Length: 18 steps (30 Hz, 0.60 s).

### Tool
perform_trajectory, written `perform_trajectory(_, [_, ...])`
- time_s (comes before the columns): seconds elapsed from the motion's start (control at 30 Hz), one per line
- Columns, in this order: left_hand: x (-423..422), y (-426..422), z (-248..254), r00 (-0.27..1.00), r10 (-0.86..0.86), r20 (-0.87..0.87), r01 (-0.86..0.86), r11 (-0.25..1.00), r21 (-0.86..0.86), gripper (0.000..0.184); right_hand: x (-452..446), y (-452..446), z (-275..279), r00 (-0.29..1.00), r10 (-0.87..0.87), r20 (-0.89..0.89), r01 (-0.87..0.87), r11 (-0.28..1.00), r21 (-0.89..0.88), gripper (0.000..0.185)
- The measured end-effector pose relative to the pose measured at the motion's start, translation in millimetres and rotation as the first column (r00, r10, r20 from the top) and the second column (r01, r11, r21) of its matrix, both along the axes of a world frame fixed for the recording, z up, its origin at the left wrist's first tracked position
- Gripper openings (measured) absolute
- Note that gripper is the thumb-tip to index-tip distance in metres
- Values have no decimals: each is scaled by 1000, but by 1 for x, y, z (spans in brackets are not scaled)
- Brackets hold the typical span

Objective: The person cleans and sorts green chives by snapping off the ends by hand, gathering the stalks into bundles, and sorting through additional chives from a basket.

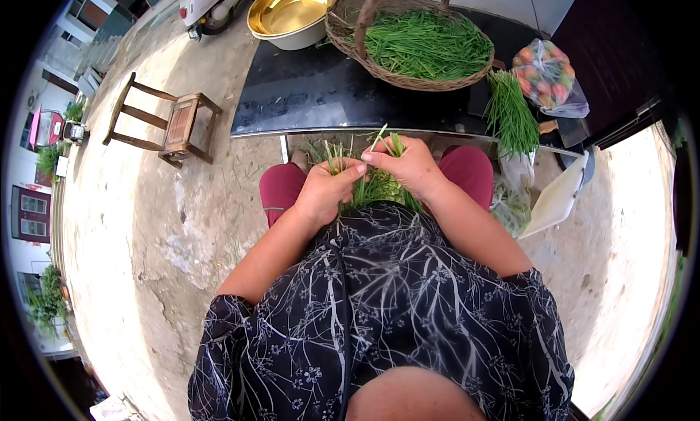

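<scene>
My left hand [326, 191] is closed around a few green stalks [334, 158] whose pale ends stick up above the fingers. Close beside it on the right, my right hand [410, 169] pinches more green stalks [394, 145], one thin stem slanting up between the two hands. Thumbs and fingertips nearly meet. Below the hands, between the knees, lie more greens [383, 184], partly hidden by the hands and the patterned shirt. A wicker basket [408, 81] heaped with cut green stalks [430, 45] stands on the black table [306, 93] beyond.
A golden basin [292, 13] sits at the table's back left. On the right are a bundle of long greens [510, 111] and a plastic bag of round red and green produce [543, 72]. A wooden chair [182, 126] stands left; a white board [555, 195] leans at right.
</scene>
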<state>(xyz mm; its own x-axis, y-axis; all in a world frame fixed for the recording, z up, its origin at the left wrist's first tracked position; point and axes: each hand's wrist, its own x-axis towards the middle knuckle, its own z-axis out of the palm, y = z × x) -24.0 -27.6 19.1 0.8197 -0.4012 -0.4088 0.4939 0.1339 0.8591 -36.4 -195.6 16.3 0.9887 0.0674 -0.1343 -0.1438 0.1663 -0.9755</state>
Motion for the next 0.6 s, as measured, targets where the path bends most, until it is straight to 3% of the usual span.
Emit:
perform_trajectory(0.17, [-2,-2,-2,990,-16,137,-1,992,126,10,-1,0,-1,1000,-26,-7,26,997,-68,13])
perform_trajectory(0.37, [2,3,1,996,-63,71,60,997,41,11,-2,-9,7,998,59,30,-58,998,-30,12])
perform_trajectory(0.47, [3,7,6,992,-123,7,123,991,-46,14,2,-16,1,992,127,20,-123,984,-130,11])
perform_trajectory(0.53, [3,8,7,987,-158,-22,156,985,-71,14,4,-19,-1,995,51,80,-42,993,-107,9])
perform_trajectory(0.6, [3,10,8,987,-159,-33,156,986,-60,13,5,-28,6,989,-146,-18,146,989,-13,11])
